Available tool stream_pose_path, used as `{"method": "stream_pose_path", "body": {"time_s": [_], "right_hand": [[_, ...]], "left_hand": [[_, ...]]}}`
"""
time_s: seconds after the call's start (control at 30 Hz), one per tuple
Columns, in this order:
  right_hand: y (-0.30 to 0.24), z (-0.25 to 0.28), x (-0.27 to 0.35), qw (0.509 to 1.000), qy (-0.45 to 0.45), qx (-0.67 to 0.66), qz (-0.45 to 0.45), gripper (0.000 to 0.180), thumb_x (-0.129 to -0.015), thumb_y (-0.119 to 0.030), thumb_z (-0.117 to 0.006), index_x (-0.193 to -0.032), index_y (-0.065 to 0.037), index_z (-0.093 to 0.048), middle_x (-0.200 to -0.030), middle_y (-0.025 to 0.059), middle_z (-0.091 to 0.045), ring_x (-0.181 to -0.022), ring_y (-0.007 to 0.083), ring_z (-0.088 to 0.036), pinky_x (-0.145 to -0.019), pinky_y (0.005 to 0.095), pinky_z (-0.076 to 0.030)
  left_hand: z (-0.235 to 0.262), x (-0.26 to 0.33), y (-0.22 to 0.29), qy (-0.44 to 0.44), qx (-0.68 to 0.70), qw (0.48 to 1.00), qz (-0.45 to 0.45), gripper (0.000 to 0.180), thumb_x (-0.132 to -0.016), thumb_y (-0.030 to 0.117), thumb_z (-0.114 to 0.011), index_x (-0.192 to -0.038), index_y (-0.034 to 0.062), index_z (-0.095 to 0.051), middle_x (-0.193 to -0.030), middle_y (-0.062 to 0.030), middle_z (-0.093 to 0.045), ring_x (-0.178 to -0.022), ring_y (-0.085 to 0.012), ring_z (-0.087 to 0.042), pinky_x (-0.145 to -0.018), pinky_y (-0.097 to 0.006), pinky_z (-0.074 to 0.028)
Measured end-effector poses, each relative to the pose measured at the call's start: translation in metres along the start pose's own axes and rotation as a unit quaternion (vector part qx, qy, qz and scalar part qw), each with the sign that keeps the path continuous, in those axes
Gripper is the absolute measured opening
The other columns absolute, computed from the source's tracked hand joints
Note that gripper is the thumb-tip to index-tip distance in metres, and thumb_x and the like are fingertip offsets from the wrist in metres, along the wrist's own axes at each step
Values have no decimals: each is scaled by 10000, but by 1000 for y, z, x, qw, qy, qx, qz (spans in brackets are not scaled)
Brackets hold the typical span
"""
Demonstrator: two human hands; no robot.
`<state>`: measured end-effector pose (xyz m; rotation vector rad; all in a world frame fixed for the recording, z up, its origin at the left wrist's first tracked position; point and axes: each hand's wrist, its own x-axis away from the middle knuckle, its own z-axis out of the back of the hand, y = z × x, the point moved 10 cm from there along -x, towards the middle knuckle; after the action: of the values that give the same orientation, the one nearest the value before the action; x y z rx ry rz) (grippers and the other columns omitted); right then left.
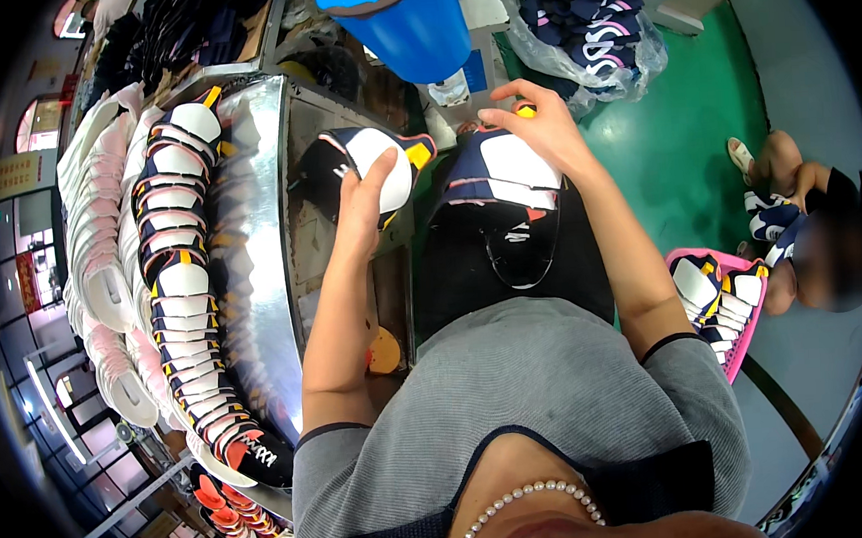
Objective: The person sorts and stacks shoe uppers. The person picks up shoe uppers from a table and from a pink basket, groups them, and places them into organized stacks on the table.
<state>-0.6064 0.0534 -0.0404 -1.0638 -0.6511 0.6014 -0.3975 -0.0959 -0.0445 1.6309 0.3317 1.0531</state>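
Note:
My left hand (359,205) is closed on a shoe upper (388,170) in white and navy with a yellow tab, thumb on its white panel. It holds the upper beside the metal-topped table. Across my lap lie stacked shoe uppers (516,164) of the same kind, white panel on top and black laced front toward me. My right hand (543,129) is at the far end of this stack, fingers bent and apart around a yellow tab. Whether its fingertips touch the tab is hard to make out.
On the metal table (265,170) at left stand a long row of nested uppers (184,289) and white-pink uppers (99,255). Ahead are a blue bin (406,34) and a plastic bag of navy pieces (599,31). A pink basket (749,327) and a seated person (823,223) are at right.

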Motion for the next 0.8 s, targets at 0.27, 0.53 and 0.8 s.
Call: {"method": "stream_pose_path", "body": {"time_s": [0.27, 0.53, 0.8], "right_hand": [[-14, -46, -24, 994, -42, 85, 49, 552, -616, -412, -807, -935, 4, -635, -803, 80, -656, -769, 222, -629, -704, 322, -477], [40, -50, -67, 993, -52, -101, 17, 318, -820, -317, -647, -907, -14, -687, -765, 82, -683, -688, 185, -615, -650, 310, -467], [55, -56, -83, 970, -98, -216, -49, 294, -905, -283, -587, -882, 1, -660, -797, 47, -637, -720, 96, -566, -651, 228, -458]], "left_hand": [[-58, -32, 12, -48, 20, 996, -67, 429, -870, 352, -624, -1085, -18, -593, -1010, -64, -622, -891, -131, -580, -777, -269, -446], [-63, -78, 4, -65, 4, 994, -92, 424, -842, 275, -634, -1113, -46, -579, -1025, -83, -632, -952, -163, -584, -848, -300, -431], [-72, -125, -22, -55, 265, 952, 140, 318, -907, 197, -447, -1102, -33, -548, -1083, -164, -620, -985, -283, -615, -870, -438, -480]]}}
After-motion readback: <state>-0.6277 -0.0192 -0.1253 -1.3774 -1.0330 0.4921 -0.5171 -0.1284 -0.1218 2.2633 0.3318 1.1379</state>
